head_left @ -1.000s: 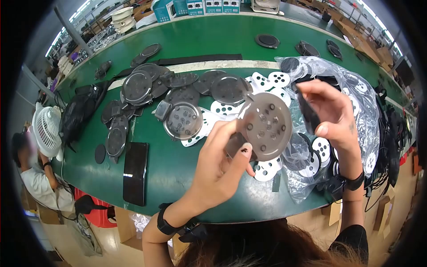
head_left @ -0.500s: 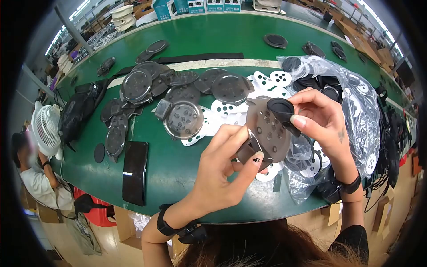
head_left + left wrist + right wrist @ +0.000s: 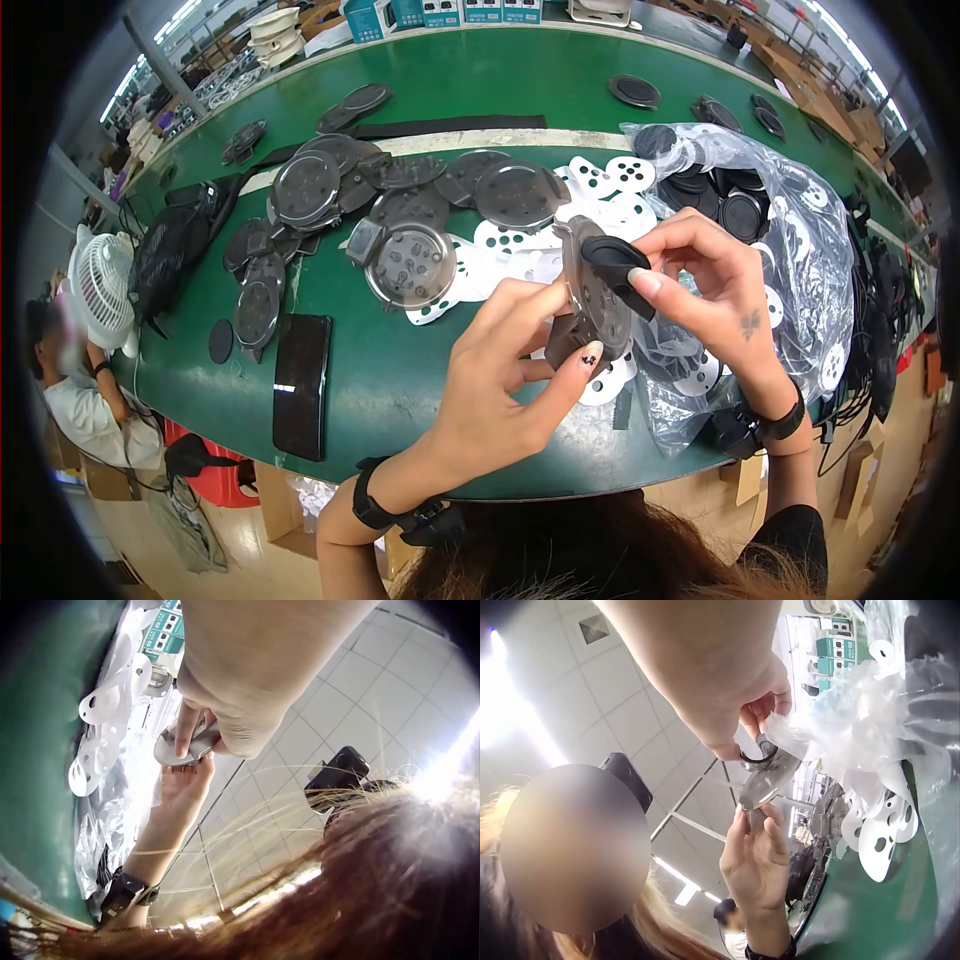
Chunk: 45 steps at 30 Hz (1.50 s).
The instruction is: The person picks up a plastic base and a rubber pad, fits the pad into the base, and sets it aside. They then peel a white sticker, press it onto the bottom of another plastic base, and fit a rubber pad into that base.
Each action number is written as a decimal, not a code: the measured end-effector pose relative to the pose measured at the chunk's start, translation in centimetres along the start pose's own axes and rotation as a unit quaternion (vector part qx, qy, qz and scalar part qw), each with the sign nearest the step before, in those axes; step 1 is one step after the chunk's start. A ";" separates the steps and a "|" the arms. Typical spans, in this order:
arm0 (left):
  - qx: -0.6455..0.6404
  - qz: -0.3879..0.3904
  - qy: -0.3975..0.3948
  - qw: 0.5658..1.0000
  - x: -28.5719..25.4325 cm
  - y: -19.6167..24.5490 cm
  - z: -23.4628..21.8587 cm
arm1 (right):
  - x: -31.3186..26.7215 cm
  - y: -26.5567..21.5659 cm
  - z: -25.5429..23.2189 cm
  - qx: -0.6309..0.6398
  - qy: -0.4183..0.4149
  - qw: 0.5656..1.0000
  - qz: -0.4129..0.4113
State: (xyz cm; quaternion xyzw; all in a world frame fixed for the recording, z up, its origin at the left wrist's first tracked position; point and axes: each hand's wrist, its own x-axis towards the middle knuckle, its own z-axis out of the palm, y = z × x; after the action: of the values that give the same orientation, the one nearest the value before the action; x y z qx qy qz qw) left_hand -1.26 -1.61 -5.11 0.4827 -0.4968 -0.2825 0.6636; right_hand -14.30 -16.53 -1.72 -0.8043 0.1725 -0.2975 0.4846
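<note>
Left hand (image 3: 505, 380) fingers and thumb are clamped on the lower edge of a smoky translucent disc (image 3: 590, 290), where a dark block-like tab (image 3: 565, 338) is pinched. By the right hand (image 3: 715, 290), a black round piece (image 3: 610, 260) is pinched between thumb and fingers and is held tilted against or just beside the studded face of the disc; whether the two parts touch cannot be told. Both parts are raised above the green worktop (image 3: 400, 410), in front of the white perforated plates (image 3: 490, 240). In the two wrist views, the disc is seen nearly edge-on between the hands. Beside the right hand, a clear plastic bag (image 3: 815, 250) is spread, in which more black round pieces (image 3: 742, 215) and white perforated plates are held. To the left of the plates, smoky discs (image 3: 305, 190) are heaped, partly overlapping, and one of them is fitted with a square grey block. Nearer the front edge, a glossy black slab (image 3: 302, 385) is laid flat, with a small black disc (image 3: 221, 341) just to its left. Behind the heap, a black strip (image 3: 450, 128) is stretched along a pale band, and further smoky discs are scattered beyond it. At the far side, teal-and-white boxes (image 3: 480, 12) are lined up.
</note>
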 end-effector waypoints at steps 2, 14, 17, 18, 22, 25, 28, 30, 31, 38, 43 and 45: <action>-0.022 -0.011 0.003 1.000 0.0 -0.1 0.0 | 0.0 0.2 0.2 -0.024 0.000 0.999 -0.021; -0.102 -0.039 -0.033 0.993 0.5 -1.2 -0.8 | -0.6 -0.1 0.9 -0.121 0.007 0.990 -0.067; -0.172 -0.067 -0.030 0.982 0.7 -0.6 -0.4 | -0.3 0.6 0.6 0.029 -0.010 0.999 0.014; -0.173 -0.061 -0.034 0.982 0.7 -0.4 -0.4 | -0.2 -0.1 0.7 0.045 -0.014 0.998 0.033; -0.104 -0.160 -0.036 0.981 1.0 -0.3 -0.9 | 0.9 0.0 -0.7 0.094 -0.109 0.981 0.127; -0.209 -0.205 0.001 0.956 1.0 -0.7 -0.8 | 4.0 0.6 -2.9 0.074 -0.226 0.944 0.229; -0.243 -0.248 0.037 0.937 0.9 -0.7 -1.0 | 6.7 2.9 -4.4 0.176 -0.127 0.948 0.232; -0.221 -0.232 0.030 0.947 1.0 -0.5 -1.1 | 7.7 3.1 -5.0 0.213 -0.076 0.950 0.215; -0.198 -0.218 0.026 0.955 1.1 -0.5 -1.1 | 8.0 2.8 -5.0 0.237 -0.007 0.947 0.217; 0.049 -0.104 -0.001 0.993 0.8 -1.4 -1.5 | 5.8 5.6 -9.0 -0.079 -0.064 0.975 0.199; 0.117 -0.072 -0.014 0.990 0.7 -1.6 -1.4 | 3.0 8.2 -10.6 -0.553 -0.147 0.817 0.074; 0.116 -0.071 -0.018 0.991 0.7 -1.9 -1.1 | 2.5 10.0 -10.6 -0.578 -0.105 0.809 -0.013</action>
State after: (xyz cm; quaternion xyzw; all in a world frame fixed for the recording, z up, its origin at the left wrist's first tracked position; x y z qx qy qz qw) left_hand 0.24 -2.52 -6.63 0.5854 -0.5019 -0.2784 0.5726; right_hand -19.14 -29.86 -6.01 -0.9643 0.2505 -0.0632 -0.0581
